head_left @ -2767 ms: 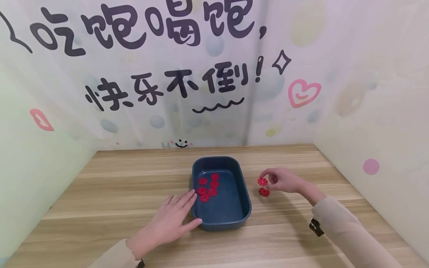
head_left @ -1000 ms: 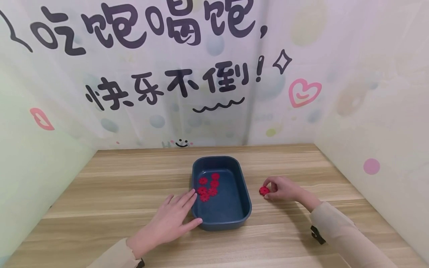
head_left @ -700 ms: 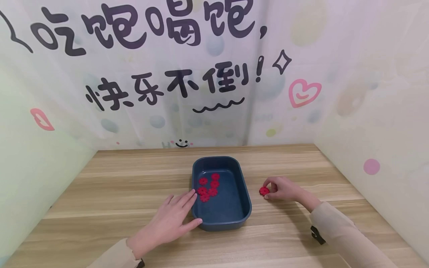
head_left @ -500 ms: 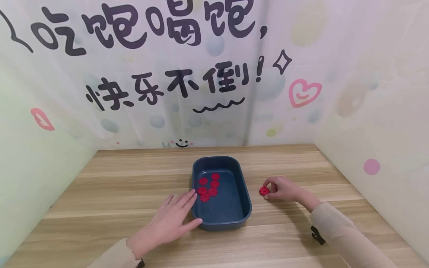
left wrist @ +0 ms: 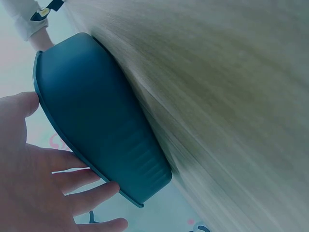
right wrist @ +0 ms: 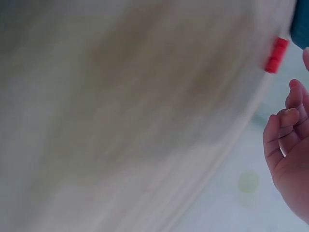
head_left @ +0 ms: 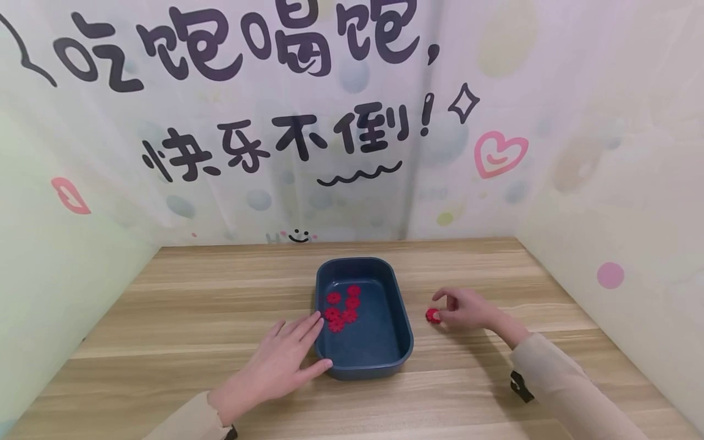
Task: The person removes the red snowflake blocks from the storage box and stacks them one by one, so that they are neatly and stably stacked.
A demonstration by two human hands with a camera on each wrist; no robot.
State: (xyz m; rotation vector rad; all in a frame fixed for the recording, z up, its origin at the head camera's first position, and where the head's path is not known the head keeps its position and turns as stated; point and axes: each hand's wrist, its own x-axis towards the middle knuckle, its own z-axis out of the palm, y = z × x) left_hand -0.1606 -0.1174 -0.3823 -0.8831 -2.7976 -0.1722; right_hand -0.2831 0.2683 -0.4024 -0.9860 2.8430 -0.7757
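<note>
My left hand (head_left: 277, 360) lies with spread, straight fingers against the near-left rim of a dark blue tray (head_left: 404, 330). Its thumb and fingertips touch the rim in the left wrist view, where the tray's outer wall (left wrist: 96, 106) shows. Several red flower-shaped plastic discs (head_left: 352, 302) lie in the tray's left half. Right of the tray, a small stack of red discs (head_left: 431, 315) stands on the table. My right hand (head_left: 466, 308) hovers at it, thumb and index finger parted; in the right wrist view the red stack (right wrist: 276, 55) is apart from the fingers.
The wooden table (head_left: 220, 305) carries the tray near its middle. A printed curtain (head_left: 352, 208) closes off the back, with pale walls at left and right. Black straps (head_left: 521, 387) show at the sleeves.
My right hand brought a red disc down onto the one on the table, pressed them together, and has now let go, its index finger lifting. The left hand and tray have stayed put.
</note>
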